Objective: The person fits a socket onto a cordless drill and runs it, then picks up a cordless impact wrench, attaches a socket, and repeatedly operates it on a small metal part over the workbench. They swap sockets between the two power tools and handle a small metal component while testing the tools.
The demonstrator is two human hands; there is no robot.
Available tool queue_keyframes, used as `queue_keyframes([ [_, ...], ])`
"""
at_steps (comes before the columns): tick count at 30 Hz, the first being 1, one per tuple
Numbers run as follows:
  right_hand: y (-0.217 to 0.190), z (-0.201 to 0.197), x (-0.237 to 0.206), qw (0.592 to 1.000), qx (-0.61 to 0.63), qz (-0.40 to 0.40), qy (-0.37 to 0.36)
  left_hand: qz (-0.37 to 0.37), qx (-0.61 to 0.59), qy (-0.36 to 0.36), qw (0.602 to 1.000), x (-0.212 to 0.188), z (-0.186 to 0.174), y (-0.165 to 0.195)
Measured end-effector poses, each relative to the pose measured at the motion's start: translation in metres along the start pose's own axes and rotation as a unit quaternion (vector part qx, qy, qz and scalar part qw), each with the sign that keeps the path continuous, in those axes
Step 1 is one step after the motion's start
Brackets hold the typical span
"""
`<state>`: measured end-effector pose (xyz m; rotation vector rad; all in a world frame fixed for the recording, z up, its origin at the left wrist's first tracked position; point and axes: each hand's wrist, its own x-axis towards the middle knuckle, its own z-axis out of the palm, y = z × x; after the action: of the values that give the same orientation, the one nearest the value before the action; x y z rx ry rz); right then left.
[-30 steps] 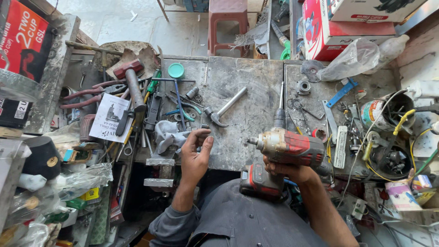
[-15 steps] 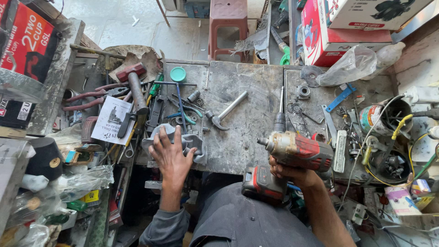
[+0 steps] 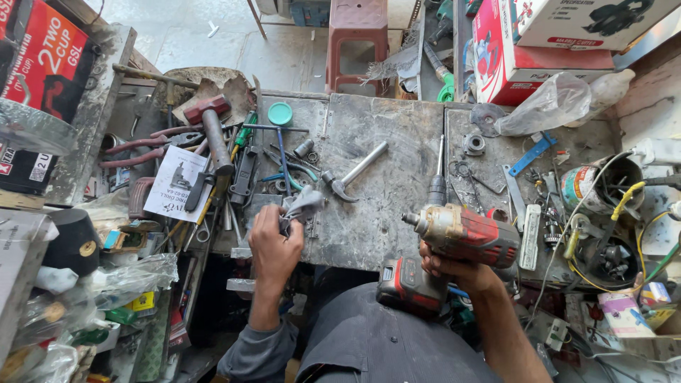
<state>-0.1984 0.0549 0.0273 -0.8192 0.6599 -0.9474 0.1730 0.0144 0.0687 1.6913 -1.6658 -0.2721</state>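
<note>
Left hand (image 3: pixel 273 245) clenched around crumpled grey rag (image 3: pixel 303 206) at near edge of scratched grey metal workbench (image 3: pixel 386 184). Right hand (image 3: pixel 457 269) grips worn red cordless impact driver (image 3: pixel 464 237), nose pointing left, above bench edge. Steel hammer (image 3: pixel 355 174) lies just beyond rag.

Daylit workshop w/ concrete floor (image 3: pixel 213 42), red plastic stool (image 3: pixel 357 35) behind scuffed grey metal workbench (image 3: pixel 397 177).

Person wearing dark grey shirt; left sleeve (image 3: pixel 259 351) reaching wrist at 7 o'clock, right forearm (image 3: pixel 507 340) showing bare at 5 o'clock.
</note>
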Motion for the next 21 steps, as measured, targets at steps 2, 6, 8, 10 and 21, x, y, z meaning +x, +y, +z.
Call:
queue_keyframes([
  [2, -0.002, 0.003, 0.003, 1.0, 0.009, 0.0, -0.007, -0.063, -0.163, -0.043, 0.984, 0.002, -0.004, 0.02],
  [6, -0.009, 0.016, 0.006, 1.0, 0.012, 0.009, 0.009, -0.11, -0.459, -0.153, 0.868, 0.007, 0.008, 0.073],
  [8, -0.012, 0.021, 0.008, 1.0, -0.013, 0.006, 0.012, -0.03, -0.488, -0.187, 0.852, 0.01, 0.021, 0.101],
  [10, -0.013, 0.024, 0.008, 0.999, -0.053, 0.0, 0.013, 0.144, -0.452, -0.115, 0.873, 0.008, 0.031, 0.124],
  [21, -0.006, 0.017, 0.008, 0.994, -0.092, -0.009, -0.052, 0.246, -0.259, -0.011, 0.934, 0.018, 0.058, 0.138],
])
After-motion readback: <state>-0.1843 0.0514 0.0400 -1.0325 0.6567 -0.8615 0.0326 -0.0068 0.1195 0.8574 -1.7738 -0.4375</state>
